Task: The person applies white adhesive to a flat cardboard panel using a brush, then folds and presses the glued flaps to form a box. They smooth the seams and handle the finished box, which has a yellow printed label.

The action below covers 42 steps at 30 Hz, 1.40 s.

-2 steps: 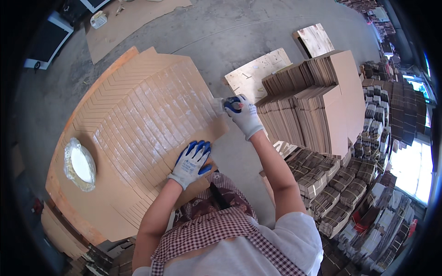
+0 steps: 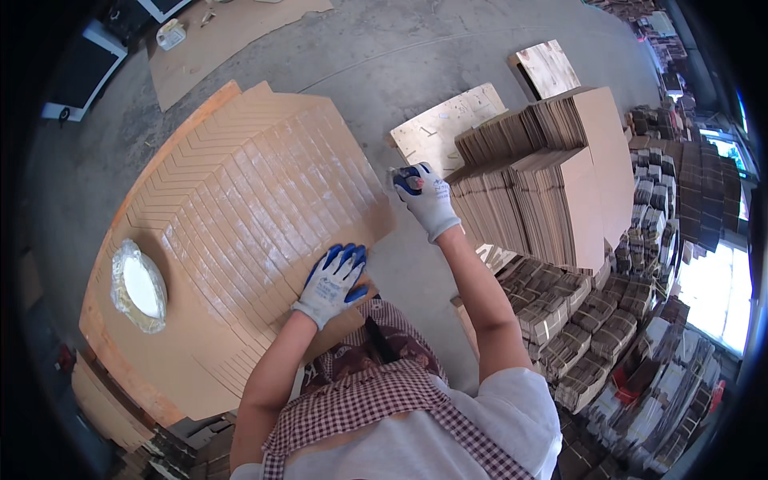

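Overlapping brown cardboard sheets (image 2: 264,200) lie fanned out on a wooden board (image 2: 132,372), their exposed strips smeared with whitish, shiny glue. My left hand (image 2: 332,280), in a white glove with blue fingertips, rests with fingers stretched out on the near right part of the sheets. My right hand (image 2: 426,196), gloved alike, is closed round a brush (image 2: 396,178) just off the sheets' right edge; its pale bristles are blurred and its handle is mostly hidden in the hand. On the left of the sheets sits a plastic-lined bowl (image 2: 142,288) of white glue.
A tall stack of cut cardboard (image 2: 536,176) stands to the right, beside a plywood panel (image 2: 440,124). Strapped cardboard bundles (image 2: 588,336) fill the lower right. A flat cardboard piece (image 2: 232,40) with a white jug (image 2: 171,34) lies on the concrete floor beyond.
My right hand and the brush have shifted slightly right, away from the edge of the sheets. My left hand stays in place.
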Tool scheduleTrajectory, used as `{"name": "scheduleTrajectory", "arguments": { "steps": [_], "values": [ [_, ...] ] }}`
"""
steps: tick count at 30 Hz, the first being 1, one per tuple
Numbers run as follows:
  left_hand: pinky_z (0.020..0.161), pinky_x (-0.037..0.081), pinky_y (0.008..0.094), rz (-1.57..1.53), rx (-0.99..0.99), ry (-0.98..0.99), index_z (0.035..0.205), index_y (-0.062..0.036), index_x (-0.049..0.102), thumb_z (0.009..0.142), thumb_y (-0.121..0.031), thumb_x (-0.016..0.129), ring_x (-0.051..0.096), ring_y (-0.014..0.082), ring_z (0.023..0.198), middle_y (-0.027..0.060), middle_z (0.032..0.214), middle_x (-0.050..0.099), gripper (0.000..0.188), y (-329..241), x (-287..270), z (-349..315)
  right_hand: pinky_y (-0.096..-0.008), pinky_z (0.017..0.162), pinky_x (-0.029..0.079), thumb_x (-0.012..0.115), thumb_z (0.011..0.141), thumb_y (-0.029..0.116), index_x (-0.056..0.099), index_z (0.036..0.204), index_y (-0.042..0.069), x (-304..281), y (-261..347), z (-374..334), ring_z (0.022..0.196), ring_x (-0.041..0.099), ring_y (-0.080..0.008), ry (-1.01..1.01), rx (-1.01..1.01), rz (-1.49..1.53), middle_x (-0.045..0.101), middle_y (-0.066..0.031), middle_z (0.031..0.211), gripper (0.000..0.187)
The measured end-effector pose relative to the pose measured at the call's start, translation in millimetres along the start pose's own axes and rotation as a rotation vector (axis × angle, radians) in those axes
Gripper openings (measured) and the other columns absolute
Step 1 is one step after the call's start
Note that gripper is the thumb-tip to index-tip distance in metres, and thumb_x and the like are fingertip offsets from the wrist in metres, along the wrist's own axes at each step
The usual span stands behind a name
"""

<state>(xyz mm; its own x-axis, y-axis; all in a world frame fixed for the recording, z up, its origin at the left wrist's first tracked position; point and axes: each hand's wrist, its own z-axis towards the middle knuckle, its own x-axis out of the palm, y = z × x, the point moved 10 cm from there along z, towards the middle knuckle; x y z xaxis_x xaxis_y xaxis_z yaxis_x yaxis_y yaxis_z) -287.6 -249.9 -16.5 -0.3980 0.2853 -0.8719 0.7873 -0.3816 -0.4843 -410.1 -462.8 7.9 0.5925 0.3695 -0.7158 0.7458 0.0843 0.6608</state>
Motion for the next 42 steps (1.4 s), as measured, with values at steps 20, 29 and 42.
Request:
{"name": "scheduleTrajectory", "arguments": {
  "steps": [20, 29, 42],
  "values": [
    [0.12, 0.028, 0.0456, -0.025, 0.011, -0.037, 0.141, -0.0035, 0.05, 0.089, -0.049, 0.062, 0.042, 0.0301, 0.139, 0.0138, 0.15, 0.046, 0.071, 1, -8, -4, -0.038, 0.08, 0.054, 0.077, 0.083, 0.022, 0.068, 0.105, 0.007, 35, 59, 29, 0.091, 0.066, -0.028, 0.075, -0.016, 0.281, 0.065, -0.0116, 0.1, 0.028],
    [0.121, 0.027, 0.0457, -0.001, 0.024, -0.039, 0.142, -0.0028, 0.049, 0.09, -0.051, 0.06, 0.042, 0.0299, 0.14, 0.0136, 0.151, 0.045, 0.071, -1, -3, -4, -0.0282, 0.073, 0.056, 0.078, 0.083, 0.006, 0.07, 0.109, 0.002, 46, -15, 57, 0.084, 0.069, -0.0132, -0.026, 0.132, 0.852, 0.073, -0.0061, 0.1, 0.027],
    [0.12, 0.029, 0.0459, -0.017, 0.024, -0.037, 0.143, -0.0033, 0.048, 0.089, -0.051, 0.062, 0.044, 0.0295, 0.138, 0.013, 0.15, 0.046, 0.073, 0, -7, -3, -0.0309, 0.074, 0.055, 0.078, 0.083, 0.014, 0.069, 0.105, 0.002, 41, 24, 80, 0.081, 0.068, -0.0167, -0.001, 0.036, 0.57, 0.073, -0.0072, 0.092, 0.026]
  ]
}}
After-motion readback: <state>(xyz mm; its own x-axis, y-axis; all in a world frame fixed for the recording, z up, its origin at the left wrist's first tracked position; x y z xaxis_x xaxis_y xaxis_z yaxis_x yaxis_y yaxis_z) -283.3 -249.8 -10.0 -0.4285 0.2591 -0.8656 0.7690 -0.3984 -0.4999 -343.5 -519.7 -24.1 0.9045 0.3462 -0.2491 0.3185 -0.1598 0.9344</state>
